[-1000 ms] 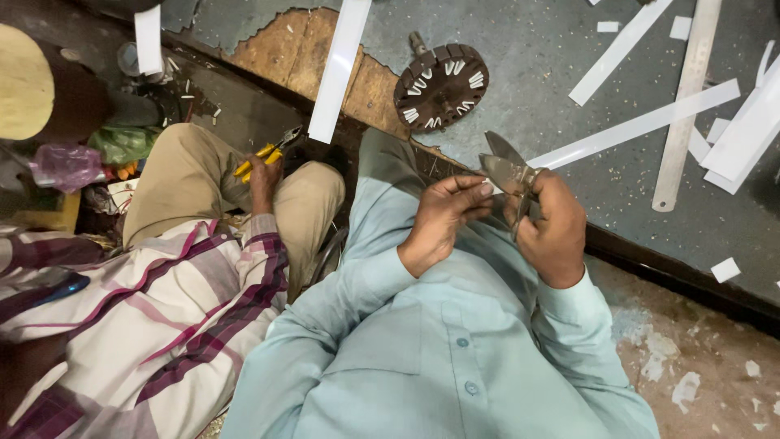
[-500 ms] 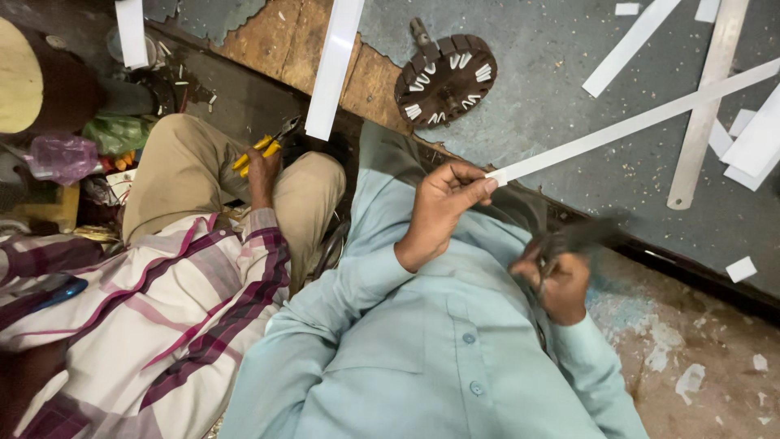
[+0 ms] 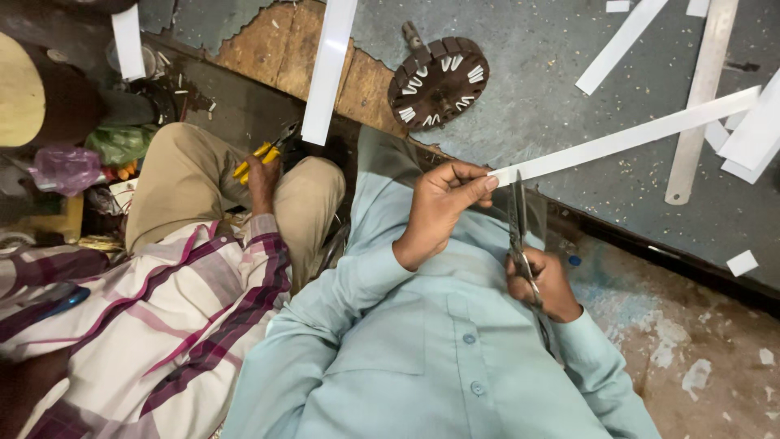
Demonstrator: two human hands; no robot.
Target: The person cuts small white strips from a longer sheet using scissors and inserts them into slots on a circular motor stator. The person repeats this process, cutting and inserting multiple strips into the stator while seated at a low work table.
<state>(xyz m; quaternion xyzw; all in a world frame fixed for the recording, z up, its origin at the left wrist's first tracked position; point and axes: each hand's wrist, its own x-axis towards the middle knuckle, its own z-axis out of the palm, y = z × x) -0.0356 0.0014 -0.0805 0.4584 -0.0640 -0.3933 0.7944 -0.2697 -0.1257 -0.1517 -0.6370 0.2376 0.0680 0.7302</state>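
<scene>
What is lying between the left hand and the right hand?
In the head view, the scissors' blades rise from the right hand toward the white strip, whose end the left hand pinches; behind them is pale blue shirt.

The person is wearing a pale blue-green buttoned shirt with long sleeves reaching to the wrists, small matching buttons running down the front placket, and a patch pocket showing on the chest. The left hand (image 3: 443, 207) and right hand (image 3: 546, 283) are showing bare, without gloves.

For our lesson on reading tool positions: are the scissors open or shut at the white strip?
Open. The scissors in the right hand show blades slightly parted beside the white strip, whose end the left hand pinches.
</scene>
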